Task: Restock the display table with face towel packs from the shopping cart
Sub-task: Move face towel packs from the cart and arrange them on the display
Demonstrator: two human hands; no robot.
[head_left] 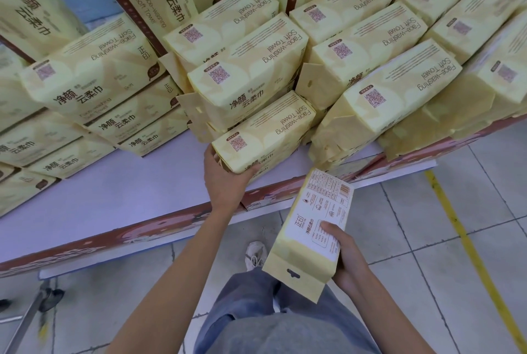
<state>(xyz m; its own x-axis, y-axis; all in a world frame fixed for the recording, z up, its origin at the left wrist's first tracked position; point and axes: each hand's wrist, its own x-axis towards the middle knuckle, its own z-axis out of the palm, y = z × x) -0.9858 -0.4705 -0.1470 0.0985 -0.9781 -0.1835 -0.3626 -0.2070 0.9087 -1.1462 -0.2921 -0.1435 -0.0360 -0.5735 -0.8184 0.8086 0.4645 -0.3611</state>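
Seen from your head camera, your left hand [225, 182] wraps its fingers [252, 170] round the near end of the front pack [265, 128]. That pack sits at the near edge of the bench [114, 197], nosed in against the stacks [379, 48] behind it. Your right hand [350, 262] grips the spare pack [316, 211] by its lower half, off the bench and over the tiled floor [427, 239], printed back facing you. To seat the front pack well, push it squarely back until its face lines up with its neighbours. The spare probably belongs beside it along the near edge. The packs are soft, pale-yellow, film-wrapped blocks with flat crimped hang tabs. They will likely squash and slide, so press evenly and avoid pinching the corners.
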